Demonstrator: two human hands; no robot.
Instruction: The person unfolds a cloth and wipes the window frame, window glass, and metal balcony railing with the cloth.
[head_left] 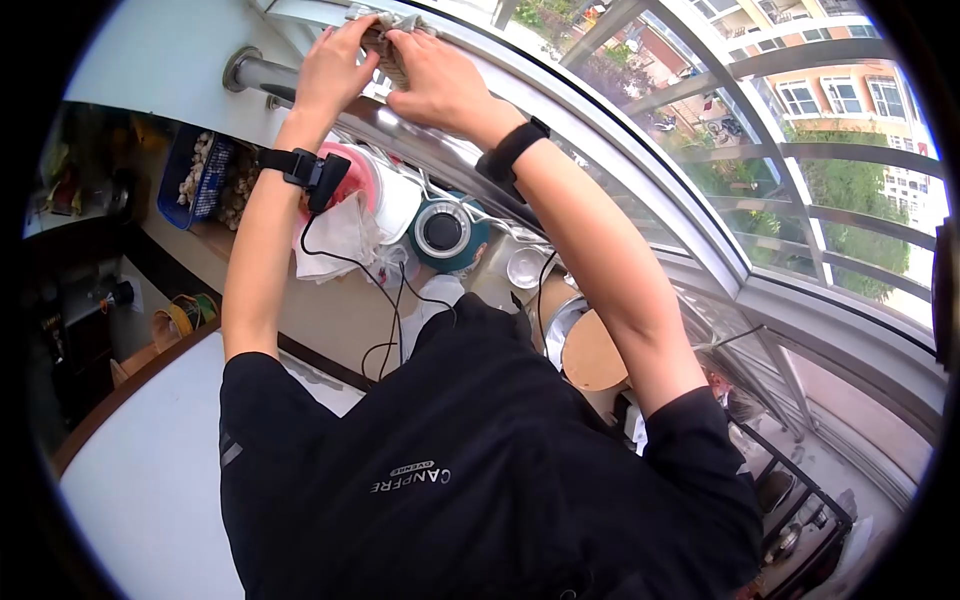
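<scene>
A bunched grey-brown cloth [390, 52] is between my two hands at the top of the view, beside the window frame. My left hand [338, 68] closes on its left side, fingers partly hidden behind it. My right hand [437, 82] grips it from the right, with fingertips bent over its upper part. Both hands are above a thick metal rail [400, 125] that runs along the window. Black straps with wired devices circle both wrists.
Below the rail are a pink basin [362, 180], a white cloth [330, 238], a teal pot [452, 258] and a round brown lid [594, 350]. A blue basket [183, 213] of garlic stands left. Black cables hang before my body. Window bars [740, 155] are at right.
</scene>
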